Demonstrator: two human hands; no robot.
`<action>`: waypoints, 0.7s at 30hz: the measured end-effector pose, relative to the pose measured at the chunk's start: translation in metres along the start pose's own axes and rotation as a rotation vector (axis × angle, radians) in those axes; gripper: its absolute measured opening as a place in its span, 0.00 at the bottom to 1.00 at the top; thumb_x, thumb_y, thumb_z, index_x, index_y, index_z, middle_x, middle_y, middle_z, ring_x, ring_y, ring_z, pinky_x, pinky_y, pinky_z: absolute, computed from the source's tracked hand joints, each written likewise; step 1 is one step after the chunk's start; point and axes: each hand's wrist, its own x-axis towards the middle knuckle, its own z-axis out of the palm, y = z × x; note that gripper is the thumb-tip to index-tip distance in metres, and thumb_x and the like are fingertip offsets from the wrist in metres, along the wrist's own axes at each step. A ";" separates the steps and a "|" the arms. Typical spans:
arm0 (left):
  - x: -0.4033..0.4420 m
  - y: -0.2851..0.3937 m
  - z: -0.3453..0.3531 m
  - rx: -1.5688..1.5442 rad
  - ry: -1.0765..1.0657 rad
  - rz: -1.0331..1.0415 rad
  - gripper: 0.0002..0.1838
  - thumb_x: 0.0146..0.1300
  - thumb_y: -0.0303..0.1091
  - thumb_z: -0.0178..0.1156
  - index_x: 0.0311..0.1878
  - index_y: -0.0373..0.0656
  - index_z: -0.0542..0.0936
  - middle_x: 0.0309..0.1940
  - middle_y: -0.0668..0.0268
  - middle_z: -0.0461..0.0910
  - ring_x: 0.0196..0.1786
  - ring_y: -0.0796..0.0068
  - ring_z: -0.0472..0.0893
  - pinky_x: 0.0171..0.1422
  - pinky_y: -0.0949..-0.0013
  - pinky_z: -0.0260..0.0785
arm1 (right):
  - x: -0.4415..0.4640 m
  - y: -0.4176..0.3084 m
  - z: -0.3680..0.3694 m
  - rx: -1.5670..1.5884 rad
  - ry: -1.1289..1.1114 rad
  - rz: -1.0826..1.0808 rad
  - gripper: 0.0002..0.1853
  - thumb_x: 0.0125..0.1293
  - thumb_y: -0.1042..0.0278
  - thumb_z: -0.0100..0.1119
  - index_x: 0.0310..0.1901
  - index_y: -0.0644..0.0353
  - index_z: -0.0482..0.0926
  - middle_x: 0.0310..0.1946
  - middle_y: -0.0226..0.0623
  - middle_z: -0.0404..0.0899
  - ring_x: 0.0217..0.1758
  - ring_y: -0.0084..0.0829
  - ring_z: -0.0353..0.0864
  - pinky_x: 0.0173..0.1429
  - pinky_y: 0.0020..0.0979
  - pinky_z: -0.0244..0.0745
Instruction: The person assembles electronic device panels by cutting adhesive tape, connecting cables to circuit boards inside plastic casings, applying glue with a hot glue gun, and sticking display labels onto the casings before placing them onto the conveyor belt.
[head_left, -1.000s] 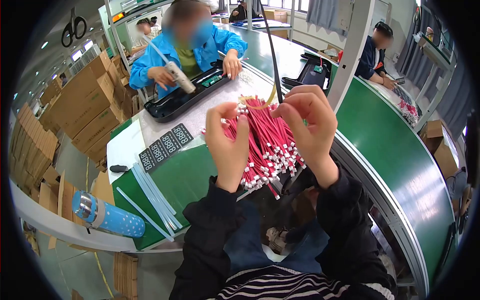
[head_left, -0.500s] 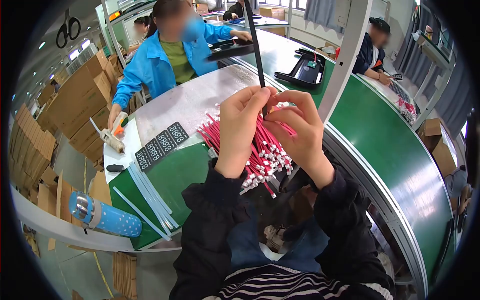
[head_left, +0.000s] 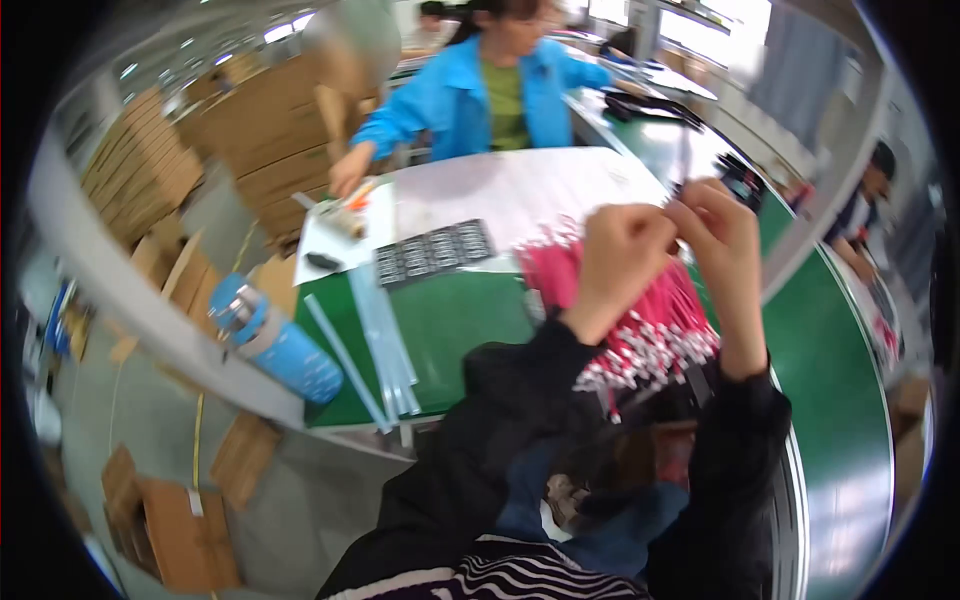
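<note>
My left hand (head_left: 622, 258) and my right hand (head_left: 722, 235) are raised close together, fingertips nearly touching. Both are closed in a pinch. Whatever sits between the fingers is too small and blurred to name; a thin dark strip shows faintly just above them. Below and behind my hands lies a pile of pink-red wires (head_left: 560, 270) with white connectors (head_left: 650, 355) at their ends. To the left is a row of black digit display panels (head_left: 435, 253) on the table.
Translucent glue sticks (head_left: 378, 335) lie on the green table (head_left: 455, 325), beside a blue bottle (head_left: 280, 345). A glue gun (head_left: 340, 218) rests on white paper (head_left: 312, 268). Across the table a person in a blue jacket (head_left: 440, 100) reaches toward it. A white post (head_left: 830, 190) stands at right.
The camera view has swung left, so the scene sits further right and is blurred. My hands remain pinched together. The dark strip above them looks fainter and shorter.
</note>
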 end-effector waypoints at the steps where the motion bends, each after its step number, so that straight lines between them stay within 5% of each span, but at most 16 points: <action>1: 0.001 -0.005 0.001 -0.159 -0.029 -0.072 0.15 0.67 0.29 0.54 0.28 0.31 0.83 0.22 0.67 0.82 0.25 0.82 0.77 0.28 0.72 0.66 | -0.002 -0.003 0.001 -0.065 0.000 -0.040 0.07 0.60 0.75 0.67 0.34 0.69 0.79 0.36 0.40 0.77 0.39 0.33 0.78 0.44 0.28 0.71; 6: -0.005 -0.008 0.003 -0.684 -0.085 -0.295 0.16 0.67 0.29 0.53 0.25 0.34 0.81 0.20 0.68 0.78 0.25 0.82 0.75 0.33 0.73 0.67 | -0.019 0.001 0.028 -0.131 0.266 -0.368 0.07 0.59 0.81 0.66 0.32 0.70 0.74 0.37 0.39 0.76 0.39 0.34 0.77 0.45 0.27 0.71; 13: -0.011 -0.042 0.001 -0.832 -0.094 -0.364 0.11 0.68 0.28 0.54 0.34 0.35 0.82 0.27 0.66 0.80 0.30 0.76 0.78 0.39 0.72 0.69 | -0.017 0.003 0.024 -0.351 0.460 -0.687 0.06 0.60 0.81 0.66 0.33 0.69 0.76 0.38 0.39 0.77 0.41 0.34 0.78 0.46 0.29 0.72; 14: -0.011 -0.044 0.003 -0.895 -0.083 -0.373 0.10 0.69 0.28 0.54 0.37 0.35 0.82 0.29 0.65 0.82 0.32 0.74 0.80 0.40 0.72 0.70 | -0.013 0.008 0.021 -0.280 0.390 -0.519 0.06 0.61 0.79 0.67 0.36 0.70 0.78 0.39 0.40 0.78 0.41 0.34 0.80 0.45 0.30 0.73; 15: -0.014 -0.050 -0.001 -0.461 -0.094 -0.108 0.09 0.70 0.30 0.55 0.41 0.34 0.82 0.34 0.64 0.83 0.37 0.70 0.82 0.44 0.70 0.72 | -0.012 0.015 0.015 -0.224 0.326 -0.342 0.08 0.63 0.77 0.67 0.40 0.70 0.80 0.40 0.41 0.78 0.41 0.33 0.81 0.45 0.31 0.74; 17: -0.021 -0.033 -0.018 0.018 -0.146 0.042 0.13 0.73 0.33 0.53 0.51 0.33 0.80 0.46 0.62 0.84 0.51 0.65 0.83 0.54 0.66 0.72 | -0.016 0.050 0.005 -0.227 0.176 0.005 0.17 0.67 0.71 0.67 0.54 0.70 0.79 0.45 0.39 0.79 0.42 0.27 0.81 0.47 0.28 0.75; 18: -0.025 -0.025 -0.021 0.080 -0.185 -0.074 0.16 0.75 0.35 0.52 0.55 0.33 0.80 0.53 0.62 0.84 0.58 0.63 0.82 0.61 0.64 0.71 | -0.025 0.057 0.003 -0.295 0.166 0.127 0.19 0.67 0.69 0.67 0.56 0.69 0.78 0.47 0.39 0.79 0.42 0.27 0.82 0.47 0.28 0.76; 21: -0.036 -0.012 -0.028 -1.002 -0.122 -0.310 0.24 0.76 0.42 0.50 0.65 0.33 0.74 0.67 0.59 0.75 0.71 0.68 0.71 0.73 0.65 0.60 | -0.049 0.047 0.008 -0.294 0.192 0.229 0.21 0.67 0.67 0.66 0.59 0.68 0.78 0.52 0.40 0.78 0.49 0.29 0.82 0.51 0.28 0.75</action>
